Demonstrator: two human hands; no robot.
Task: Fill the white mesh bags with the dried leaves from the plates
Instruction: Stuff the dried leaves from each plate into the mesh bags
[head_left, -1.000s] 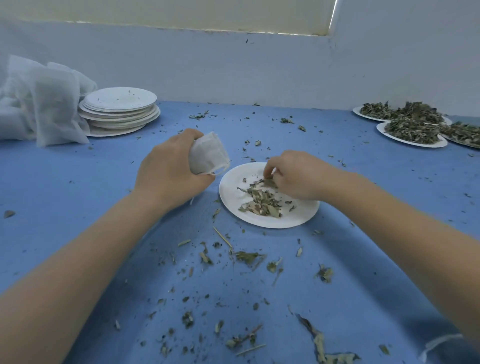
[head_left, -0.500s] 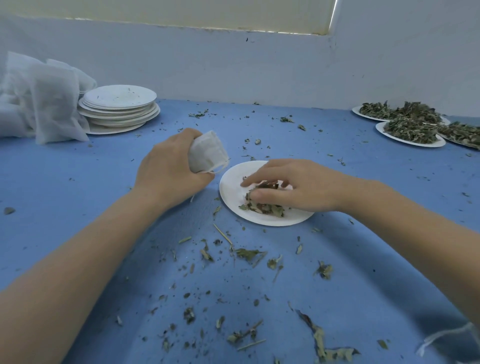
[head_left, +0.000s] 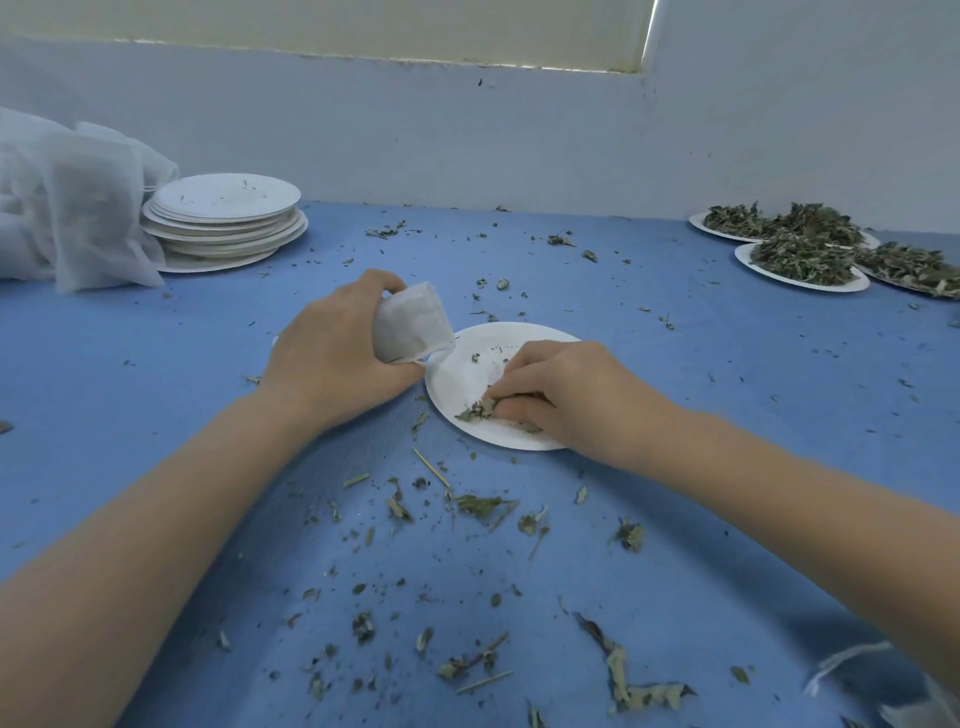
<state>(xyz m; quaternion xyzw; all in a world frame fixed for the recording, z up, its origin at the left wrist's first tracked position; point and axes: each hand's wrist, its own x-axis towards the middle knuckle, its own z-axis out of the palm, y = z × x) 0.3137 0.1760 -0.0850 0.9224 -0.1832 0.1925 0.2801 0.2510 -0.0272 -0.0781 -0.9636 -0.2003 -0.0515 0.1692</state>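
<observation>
Bench (head_left: 156, 395) covered in matt blue cloth. Plate (head_left: 467, 384) matt white paper. Mesh bag (head_left: 410, 325) thin white gauzy fabric. Dried leaves (head_left: 480, 410) brittle, dull green, crumbly.

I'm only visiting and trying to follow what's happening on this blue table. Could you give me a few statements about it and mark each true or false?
1. The left hand holds a white mesh bag. True.
2. The right hand is lifted clear of the plate. False: it rests on the plate, gathering the dried leaves.
3. The stack of plates at far left is heaped with leaves. False: the top plate carries only a few crumbs.
4. Plates full of leaves sit at far right. True.
5. Leaf scraps lie scattered on the blue cloth. True.
</observation>
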